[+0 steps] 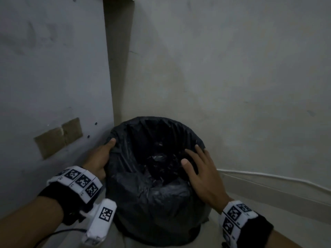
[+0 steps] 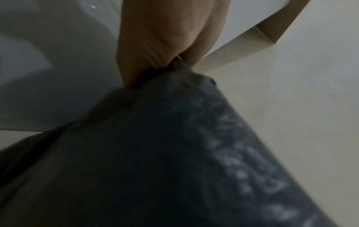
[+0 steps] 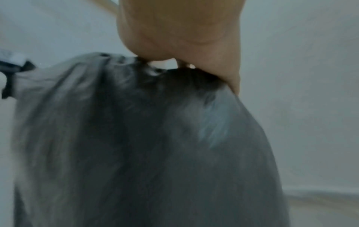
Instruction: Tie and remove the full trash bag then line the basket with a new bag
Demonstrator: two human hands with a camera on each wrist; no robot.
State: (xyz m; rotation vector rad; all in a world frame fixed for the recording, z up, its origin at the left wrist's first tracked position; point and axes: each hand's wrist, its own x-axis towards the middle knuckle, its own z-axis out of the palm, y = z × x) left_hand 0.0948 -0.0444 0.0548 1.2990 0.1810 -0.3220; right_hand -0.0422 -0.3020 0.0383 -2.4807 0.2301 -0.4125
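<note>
On the far left, a grey panel (image 1: pixel 53 68) carries a patch of brown tape (image 1: pixel 58 138). Just right of it, the left hand (image 1: pixel 100 158) grips the left rim of the black trash bag (image 1: pixel 154 199), its thumb on top of the folded plastic and the fingers hidden down the outside. The bag lines a round basket, itself hidden under the plastic, standing on the floor in the corner against a pale wall (image 1: pixel 232 68); dark crumpled rubbish lies inside. The right hand (image 1: pixel 202 172) lies flat on the right rim, fingers spread and straight, thumb over the opening. The two hands sit well apart, on opposite sides.
</note>
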